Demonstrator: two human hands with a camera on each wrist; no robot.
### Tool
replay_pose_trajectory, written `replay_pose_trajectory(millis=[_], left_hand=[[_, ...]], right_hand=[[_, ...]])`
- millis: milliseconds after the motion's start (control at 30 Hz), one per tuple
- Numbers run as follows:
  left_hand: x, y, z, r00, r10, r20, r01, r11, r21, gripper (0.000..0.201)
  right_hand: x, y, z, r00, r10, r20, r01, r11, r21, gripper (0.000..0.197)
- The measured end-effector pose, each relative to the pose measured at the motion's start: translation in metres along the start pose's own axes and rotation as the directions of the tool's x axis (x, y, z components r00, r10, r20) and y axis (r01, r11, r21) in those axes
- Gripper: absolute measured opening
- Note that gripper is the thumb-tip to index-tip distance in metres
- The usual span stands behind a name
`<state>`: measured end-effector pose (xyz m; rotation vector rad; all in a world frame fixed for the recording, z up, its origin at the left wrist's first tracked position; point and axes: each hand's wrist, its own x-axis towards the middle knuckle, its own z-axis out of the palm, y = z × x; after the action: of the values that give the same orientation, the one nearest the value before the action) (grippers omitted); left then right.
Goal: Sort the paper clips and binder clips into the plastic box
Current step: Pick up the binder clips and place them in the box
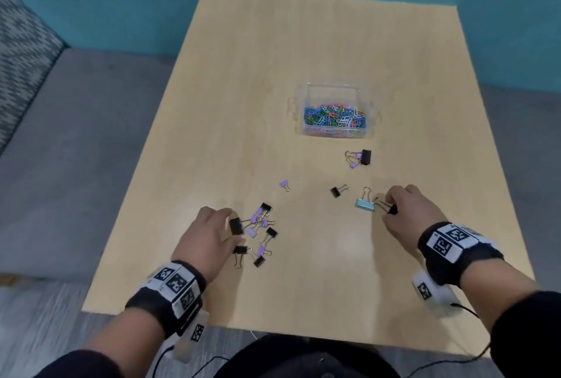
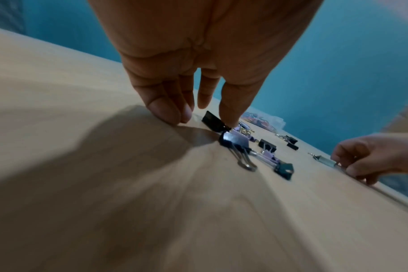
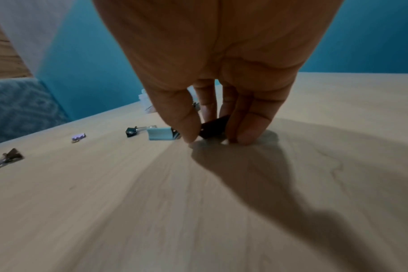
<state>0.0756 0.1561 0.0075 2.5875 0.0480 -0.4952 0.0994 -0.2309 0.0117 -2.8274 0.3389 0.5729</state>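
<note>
A clear plastic box (image 1: 334,131) with coloured paper clips (image 1: 332,115) in it stands mid-table. My left hand (image 1: 233,227) reaches down at the left side of a heap of purple and black binder clips (image 1: 261,232); thumb and fingertips bracket a black binder clip (image 2: 213,121), and the thumb touches it. My right hand (image 1: 390,210) pinches another black binder clip (image 3: 216,127) against the table, right beside a light blue binder clip (image 1: 364,204). A lone black clip (image 1: 335,191) and a lone purple clip (image 1: 284,184) lie between the hands and the box.
A few more clips (image 1: 361,157) lie just in front of the box. The wooden table (image 1: 303,43) ends close behind my wrists and at the right. A grey sofa (image 1: 76,134) runs along the left, and a teal wall stands behind.
</note>
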Motion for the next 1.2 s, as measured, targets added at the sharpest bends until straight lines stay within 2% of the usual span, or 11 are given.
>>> replay_pose_trajectory(millis=[133, 267, 400, 467, 567, 633, 733, 900, 1033, 1100, 1200], left_hand=[[0.017, 0.012, 0.001, 0.986, 0.146, 0.078, -0.16, 0.964, 0.215, 0.031], [0.021, 0.017, -0.001, 0.985, 0.137, 0.109, -0.164, 0.94, 0.301, 0.019], [0.014, 0.019, -0.008, 0.993, 0.097, -0.063, -0.087, 0.984, 0.153, 0.011], [0.009, 0.019, -0.013, 0.986, -0.018, -0.164, 0.017, 1.0, -0.005, 0.007], [0.001, 0.013, -0.014, 0.944, -0.311, -0.107, 0.26, 0.905, -0.338, 0.003], [-0.006, 0.008, -0.01, 0.905, -0.423, -0.039, 0.352, 0.799, -0.487, 0.005], [-0.014, 0.005, -0.002, 0.894, -0.438, -0.091, 0.364, 0.831, -0.421, 0.014], [-0.029, 0.018, 0.01, 0.958, -0.283, -0.036, 0.279, 0.955, -0.098, 0.018], [-0.032, 0.022, 0.023, 0.973, -0.23, 0.013, 0.229, 0.972, 0.047, 0.033], [-0.032, 0.024, 0.026, 0.975, -0.223, 0.02, 0.22, 0.971, 0.094, 0.035], [-0.03, 0.027, 0.027, 0.978, -0.21, 0.017, 0.206, 0.969, 0.136, 0.029]], right_hand=[[-0.008, 0.001, -0.008, 0.981, 0.189, -0.037, -0.168, 0.933, 0.318, 0.006], [-0.014, -0.004, -0.012, 0.947, 0.304, 0.106, -0.274, 0.59, 0.76, 0.002], [-0.011, -0.02, -0.009, 0.912, 0.292, 0.287, -0.387, 0.384, 0.838, 0.013], [-0.008, -0.028, -0.008, 0.91, 0.27, 0.316, -0.408, 0.435, 0.803, 0.014], [-0.003, -0.038, -0.007, 0.968, 0.18, 0.176, -0.244, 0.839, 0.486, 0.027], [-0.001, -0.044, -0.003, 0.991, 0.084, 0.102, -0.103, 0.976, 0.194, 0.045], [0.005, -0.05, 0.004, 0.995, 0.006, 0.095, -0.01, 0.999, 0.044, 0.046], [0.006, -0.054, 0.0, 0.995, -0.067, 0.078, 0.067, 0.998, 0.005, 0.025], [0.005, -0.045, -0.005, 0.992, -0.098, 0.08, 0.086, 0.986, 0.146, 0.021], [0.009, -0.04, -0.007, 0.991, 0.002, 0.133, -0.062, 0.889, 0.455, 0.018], [0.013, -0.03, -0.017, 0.876, 0.165, 0.453, -0.481, 0.248, 0.841, 0.006]])
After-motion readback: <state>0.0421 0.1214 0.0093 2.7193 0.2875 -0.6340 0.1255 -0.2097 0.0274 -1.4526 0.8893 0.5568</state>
